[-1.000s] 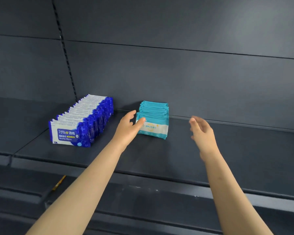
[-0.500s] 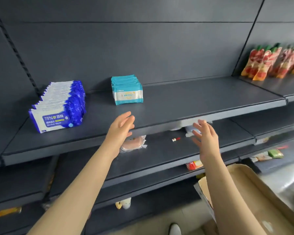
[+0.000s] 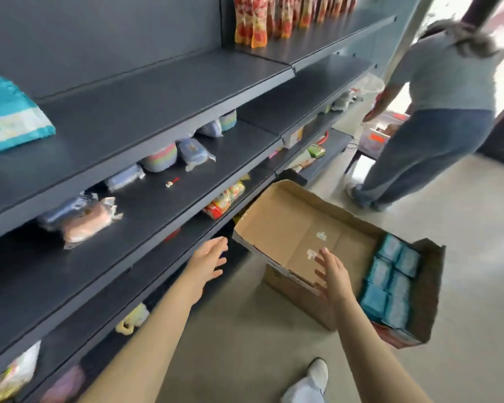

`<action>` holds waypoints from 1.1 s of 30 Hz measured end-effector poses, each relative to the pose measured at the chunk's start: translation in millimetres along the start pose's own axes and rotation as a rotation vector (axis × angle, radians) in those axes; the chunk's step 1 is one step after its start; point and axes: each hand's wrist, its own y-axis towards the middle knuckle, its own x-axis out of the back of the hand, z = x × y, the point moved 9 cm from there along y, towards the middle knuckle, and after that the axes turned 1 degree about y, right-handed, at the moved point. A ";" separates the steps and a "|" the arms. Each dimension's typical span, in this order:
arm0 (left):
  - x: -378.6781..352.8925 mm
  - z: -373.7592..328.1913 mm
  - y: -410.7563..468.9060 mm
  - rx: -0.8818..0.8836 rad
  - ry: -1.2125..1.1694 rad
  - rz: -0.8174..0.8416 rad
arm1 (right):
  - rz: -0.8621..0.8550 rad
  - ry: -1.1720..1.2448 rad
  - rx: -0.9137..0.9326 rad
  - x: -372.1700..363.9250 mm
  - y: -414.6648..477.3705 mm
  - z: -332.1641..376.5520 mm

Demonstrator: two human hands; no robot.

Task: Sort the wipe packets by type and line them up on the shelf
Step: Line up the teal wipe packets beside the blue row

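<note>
An open cardboard box (image 3: 277, 228) stands on the pale floor (image 3: 463, 257), one flap folded out. Beyond it to the right is a person in a grey top and jeans (image 3: 442, 82), seen from behind and blurred. High above the box, red and orange pouches (image 3: 253, 21) stand in a row. Left of the box, on a lower shelf (image 3: 146, 205), lie a pink wrapped bundle (image 3: 85, 223), pastel-striped wrapped packs (image 3: 160, 158) and a tiny red and white item (image 3: 171, 182). An orange snack packet (image 3: 224, 199) lies just left of the box's flap. A white shoe (image 3: 317, 373) shows below the box.
</note>
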 end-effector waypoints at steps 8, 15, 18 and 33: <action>-178.6 22.3 54.3 0.149 0.122 0.201 | -0.158 0.078 -0.163 151.2 65.4 -38.9; -308.9 43.5 104.0 0.245 0.238 0.291 | -0.226 0.090 -0.287 246.6 127.0 -68.3; -352.2 60.3 126.3 0.299 0.313 0.325 | -0.299 0.102 -0.343 280.1 153.6 -91.8; -557.8 264.9 284.2 0.532 0.638 0.581 | -0.447 -0.153 -0.527 374.0 326.6 -256.5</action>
